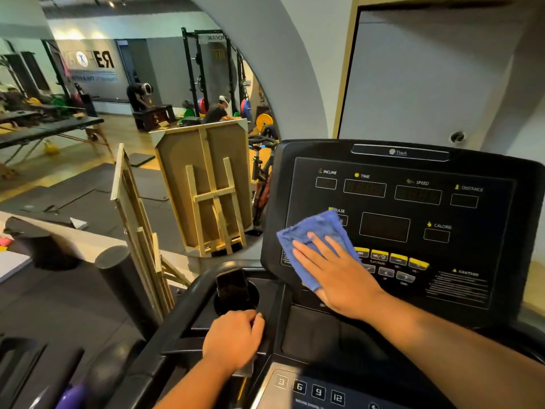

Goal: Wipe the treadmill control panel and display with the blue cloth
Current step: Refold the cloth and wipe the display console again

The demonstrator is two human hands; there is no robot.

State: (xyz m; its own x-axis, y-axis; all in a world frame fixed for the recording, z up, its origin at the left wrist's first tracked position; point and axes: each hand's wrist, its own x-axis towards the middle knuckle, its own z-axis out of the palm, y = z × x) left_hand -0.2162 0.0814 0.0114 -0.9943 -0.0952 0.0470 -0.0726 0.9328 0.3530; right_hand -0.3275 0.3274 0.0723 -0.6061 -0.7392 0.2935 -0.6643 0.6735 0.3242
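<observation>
Head view: my right hand lies flat, fingers spread, pressing the cloth on the panel lower left; left hand curled around the rail. Risk: palm pressure may trigger the yellow buttons beside it.

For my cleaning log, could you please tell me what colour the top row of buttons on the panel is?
Yellow: the buttons beside the cloth, clearest in the head view.

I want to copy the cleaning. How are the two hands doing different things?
The right hand lies flat and open, pressing the blue cloth on the panel; the left hand is curled shut on the black frame beside the phone. The right hand reaches up higher; the left stays low. Both are bare.
</observation>
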